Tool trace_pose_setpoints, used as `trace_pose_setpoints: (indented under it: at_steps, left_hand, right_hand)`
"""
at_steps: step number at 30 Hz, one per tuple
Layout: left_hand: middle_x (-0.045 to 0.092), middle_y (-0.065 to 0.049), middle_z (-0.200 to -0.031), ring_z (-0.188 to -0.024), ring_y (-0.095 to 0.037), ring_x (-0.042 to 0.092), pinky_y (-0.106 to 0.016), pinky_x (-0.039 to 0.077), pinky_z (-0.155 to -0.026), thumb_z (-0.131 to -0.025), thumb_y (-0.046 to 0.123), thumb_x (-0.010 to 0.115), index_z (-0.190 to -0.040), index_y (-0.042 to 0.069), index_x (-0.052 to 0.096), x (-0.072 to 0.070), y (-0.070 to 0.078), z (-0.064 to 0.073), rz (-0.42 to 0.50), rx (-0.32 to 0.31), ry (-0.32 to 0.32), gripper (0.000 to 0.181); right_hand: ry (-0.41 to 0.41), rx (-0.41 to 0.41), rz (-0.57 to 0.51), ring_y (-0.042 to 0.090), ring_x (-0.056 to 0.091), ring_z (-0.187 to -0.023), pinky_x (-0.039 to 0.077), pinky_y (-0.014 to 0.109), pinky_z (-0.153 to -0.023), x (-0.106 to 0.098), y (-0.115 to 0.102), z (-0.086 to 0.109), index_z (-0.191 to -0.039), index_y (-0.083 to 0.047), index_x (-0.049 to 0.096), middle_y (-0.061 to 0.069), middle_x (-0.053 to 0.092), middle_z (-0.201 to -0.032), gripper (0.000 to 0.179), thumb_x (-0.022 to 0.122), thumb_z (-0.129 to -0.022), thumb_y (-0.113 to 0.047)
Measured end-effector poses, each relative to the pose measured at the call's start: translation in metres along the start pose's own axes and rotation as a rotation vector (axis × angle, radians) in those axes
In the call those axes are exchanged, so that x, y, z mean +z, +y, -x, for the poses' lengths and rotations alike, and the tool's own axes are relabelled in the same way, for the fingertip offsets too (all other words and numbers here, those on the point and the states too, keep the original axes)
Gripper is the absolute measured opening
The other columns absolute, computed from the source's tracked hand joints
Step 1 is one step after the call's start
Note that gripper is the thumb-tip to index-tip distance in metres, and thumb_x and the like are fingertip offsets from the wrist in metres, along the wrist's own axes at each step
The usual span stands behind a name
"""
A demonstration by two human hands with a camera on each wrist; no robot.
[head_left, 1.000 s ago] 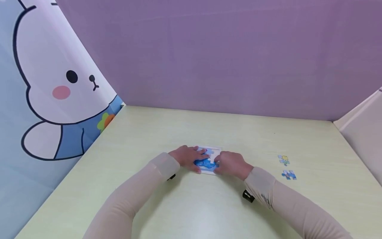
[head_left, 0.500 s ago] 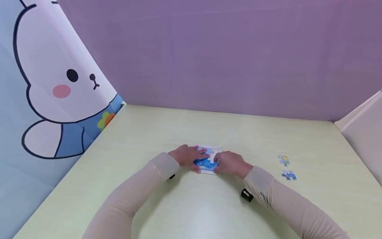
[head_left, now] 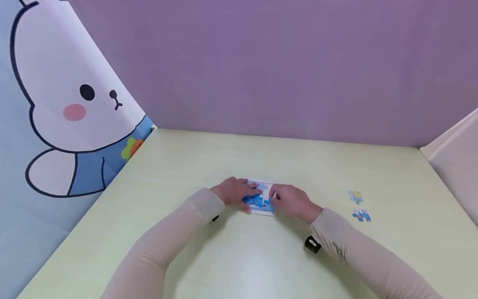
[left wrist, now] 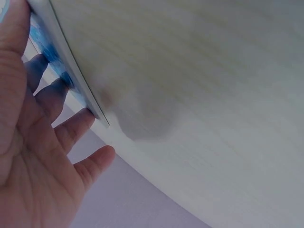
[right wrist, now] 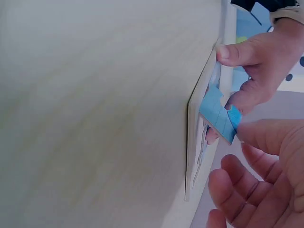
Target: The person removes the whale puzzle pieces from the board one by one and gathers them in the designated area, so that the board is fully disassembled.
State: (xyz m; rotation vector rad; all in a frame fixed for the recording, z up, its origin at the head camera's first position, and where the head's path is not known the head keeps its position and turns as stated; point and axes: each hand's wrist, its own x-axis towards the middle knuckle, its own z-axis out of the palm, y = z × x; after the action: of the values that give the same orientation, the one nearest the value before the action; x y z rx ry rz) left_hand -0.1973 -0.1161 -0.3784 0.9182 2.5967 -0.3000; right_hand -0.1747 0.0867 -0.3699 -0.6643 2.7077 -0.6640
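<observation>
A small jigsaw puzzle in a white frame (head_left: 261,213) lies on the table, with a blue picture partly filled in and a white gap at its upper right. My left hand (head_left: 235,193) rests on its left side, fingers spread across the picture and thumb at the frame's near edge. At the right side, my right hand (head_left: 293,201) pinches a blue puzzle piece (right wrist: 219,114) by its edge with thumb and a finger. That piece is tilted up over the frame in the right wrist view; the pinching finger is mostly hidden behind it.
Two clusters of loose puzzle pieces lie to the right: one with a yellow flower (head_left: 356,196), one mostly blue (head_left: 362,215). A purple curtain (head_left: 280,70) backs the pale wooden table (head_left: 231,257), and a cartoon-printed cloth (head_left: 67,124) hangs at the left.
My right hand has risen slightly from the puzzle's lower right, its thumb now off the frame's near corner. My left hand keeps its place on the puzzle. The head view has tilted a little.
</observation>
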Motion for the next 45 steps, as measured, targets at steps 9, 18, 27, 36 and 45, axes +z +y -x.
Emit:
trace_pose_setpoints:
  at_steps: [9,18,27,36,45]
  left_hand:
    - [0.025,0.006,-0.157,-0.141,-0.024,0.028,-0.046,0.035,-0.105,-0.088,0.055,0.060,-0.151,0.032,0.030,-0.004,-0.002,0.004,0.036,0.003,0.001,0.074]
    - [0.024,0.006,-0.157,-0.142,-0.027,0.025,-0.048,0.031,-0.107,-0.090,0.053,0.057,-0.151,0.033,0.031,-0.004,0.000,0.006,0.055,0.044,-0.019,0.069]
    - [0.030,0.004,-0.155,-0.140,-0.028,0.030,-0.047,0.032,-0.107,-0.091,0.048,0.060,-0.148,0.030,0.038,0.000,-0.003,0.009,0.087,0.104,0.008,0.063]
    - [0.038,0.000,-0.151,-0.137,-0.029,0.036,-0.045,0.037,-0.103,-0.093,0.048,0.056,-0.144,0.029,0.045,0.000,-0.004,0.020,-0.019,0.196,0.066,0.055]
    - [0.043,0.000,-0.148,-0.133,-0.028,0.042,-0.042,0.041,-0.100,-0.094,0.049,0.055,-0.142,0.029,0.049,0.007,0.001,0.039,-0.122,0.256,0.139,0.052]
  right_hand:
    - [0.058,-0.102,-0.189,0.013,0.050,-0.066,0.043,0.027,-0.060,-0.002,0.007,0.011,-0.086,-0.006,0.061,0.000,0.060,-0.078,0.005,0.062,-0.090,-0.006]
    - [0.047,-0.111,-0.378,0.015,0.048,-0.068,0.043,0.024,-0.059,-0.007,0.034,0.038,-0.087,-0.002,0.062,0.000,0.057,-0.075,0.007,0.060,-0.092,-0.006]
    - [0.069,-0.044,-0.349,0.015,0.047,-0.067,0.042,0.026,-0.060,-0.023,0.056,0.066,-0.088,-0.005,0.064,0.000,0.057,-0.076,0.005,0.062,-0.091,-0.008]
    - [0.161,0.007,-0.361,0.007,0.049,-0.068,0.045,0.024,-0.060,-0.029,0.092,0.097,-0.092,-0.003,0.065,0.001,0.061,-0.081,0.007,0.062,-0.092,-0.009]
    - [0.159,0.032,-0.313,0.004,0.048,-0.068,0.045,0.024,-0.060,-0.046,0.120,0.126,-0.090,-0.002,0.064,-0.003,0.061,-0.081,0.005,0.061,-0.091,-0.005]
